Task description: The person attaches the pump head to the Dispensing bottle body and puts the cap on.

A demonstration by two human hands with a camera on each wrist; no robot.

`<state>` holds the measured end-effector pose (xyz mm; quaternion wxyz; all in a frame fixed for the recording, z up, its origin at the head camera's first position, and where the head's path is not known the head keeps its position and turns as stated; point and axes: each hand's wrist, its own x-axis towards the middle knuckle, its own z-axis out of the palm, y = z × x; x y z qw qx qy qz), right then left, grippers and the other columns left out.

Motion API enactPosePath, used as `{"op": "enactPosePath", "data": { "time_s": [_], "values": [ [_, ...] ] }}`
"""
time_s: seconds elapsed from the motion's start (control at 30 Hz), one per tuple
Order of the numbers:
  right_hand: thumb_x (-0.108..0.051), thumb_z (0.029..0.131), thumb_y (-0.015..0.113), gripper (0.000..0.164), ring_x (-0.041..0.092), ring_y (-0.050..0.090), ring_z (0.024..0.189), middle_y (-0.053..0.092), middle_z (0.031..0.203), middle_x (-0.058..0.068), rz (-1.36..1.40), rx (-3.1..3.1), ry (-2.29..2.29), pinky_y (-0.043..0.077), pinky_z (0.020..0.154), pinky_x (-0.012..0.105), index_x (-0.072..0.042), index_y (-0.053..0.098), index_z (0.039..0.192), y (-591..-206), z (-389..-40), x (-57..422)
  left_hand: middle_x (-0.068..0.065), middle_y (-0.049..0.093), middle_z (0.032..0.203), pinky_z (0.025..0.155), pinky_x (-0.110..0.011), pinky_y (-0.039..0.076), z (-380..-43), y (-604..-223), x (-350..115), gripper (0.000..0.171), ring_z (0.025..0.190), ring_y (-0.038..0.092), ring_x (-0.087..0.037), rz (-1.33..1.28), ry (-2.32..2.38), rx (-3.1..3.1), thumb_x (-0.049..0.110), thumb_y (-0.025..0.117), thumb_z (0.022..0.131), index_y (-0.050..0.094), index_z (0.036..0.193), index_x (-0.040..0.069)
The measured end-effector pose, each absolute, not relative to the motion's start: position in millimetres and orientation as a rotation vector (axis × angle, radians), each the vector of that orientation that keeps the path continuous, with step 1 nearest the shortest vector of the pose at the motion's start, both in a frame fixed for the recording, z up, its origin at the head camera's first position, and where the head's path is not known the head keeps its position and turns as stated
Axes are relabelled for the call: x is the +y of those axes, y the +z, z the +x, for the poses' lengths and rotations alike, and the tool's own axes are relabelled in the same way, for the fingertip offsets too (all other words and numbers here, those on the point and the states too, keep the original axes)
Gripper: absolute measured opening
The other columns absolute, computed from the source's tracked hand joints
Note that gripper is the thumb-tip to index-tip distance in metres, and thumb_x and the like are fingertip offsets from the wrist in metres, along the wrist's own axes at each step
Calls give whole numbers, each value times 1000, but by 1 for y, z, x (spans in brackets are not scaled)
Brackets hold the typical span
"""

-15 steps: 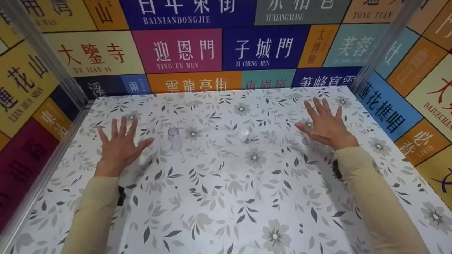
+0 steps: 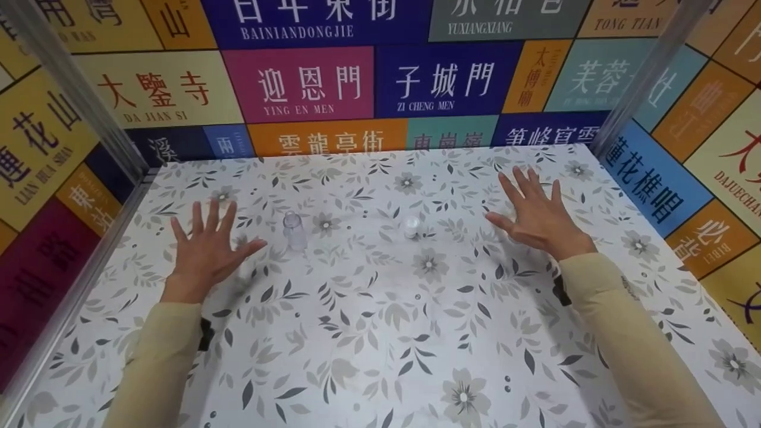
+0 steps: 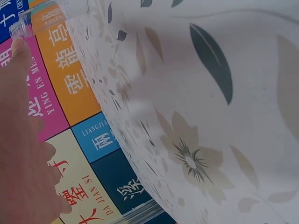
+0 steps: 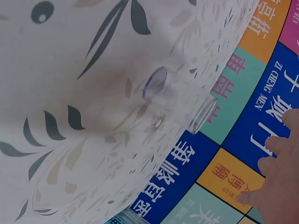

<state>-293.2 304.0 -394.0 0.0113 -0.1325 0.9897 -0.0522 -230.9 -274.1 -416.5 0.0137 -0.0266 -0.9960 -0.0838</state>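
Observation:
My left hand (image 2: 205, 252) hovers over the left of the table with its fingers spread, holding nothing. Just to its right stands a clear plastic bottle (image 2: 295, 232), uncapped; in the left wrist view its threaded neck (image 3: 21, 28) appears close by the thumb. A small whitish cap-like piece (image 2: 411, 226) sits near the middle of the table. My right hand (image 2: 538, 217) is held over the right side, fingers spread and nothing in them. The right wrist view shows a clear, open cylinder (image 4: 180, 98) standing on the table; from the head that hand hides it.
The table (image 2: 368, 333) wears a white cover printed with grey leaves and flowers. Panels with coloured blocks and Chinese lettering (image 2: 297, 83) rise behind it and on both sides, with clear posts (image 2: 630, 83) at the back corners.
Both hands have drifted slightly inward: the left a little to the right, the right a little to the left. The bottle and the whitish piece have stayed put.

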Motion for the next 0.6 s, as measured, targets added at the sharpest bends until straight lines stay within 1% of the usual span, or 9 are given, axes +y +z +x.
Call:
{"op": "enactPosePath", "data": {
  "time_s": [0.27, 0.4, 0.6],
  "values": [
    [-75, 95, 29, 91, 39, -7, 156, -7, 169, 11, -490, 3091, -119, -7, 116, 71, -20, 1, 162, -393, -292, 293, -23, -3, 166, 110, -77, -12, -229, -416, -268, 101, 151, -6, -53, -121, -252, -3083, 78, 40, 90, 11, 161, 12],
    [-74, 95, 31, 90, 38, -5, 156, -7, 170, 8, -527, 3105, -135, -6, 116, 71, -21, 3, 162, -395, -292, 289, -23, -2, 166, 110, -77, -11, -228, -416, -266, 101, 151, -6, -53, -126, -253, -3085, 77, 41, 90, 10, 161, 12],
    [-74, 95, 33, 90, 37, -5, 157, -5, 170, 9, -560, 3102, -151, -7, 117, 70, -21, 4, 162, -399, -291, 284, -23, 1, 167, 111, -76, -11, -227, -418, -259, 99, 152, -5, -51, -133, -241, -3102, 78, 37, 91, 10, 161, 13]
  ]
}}
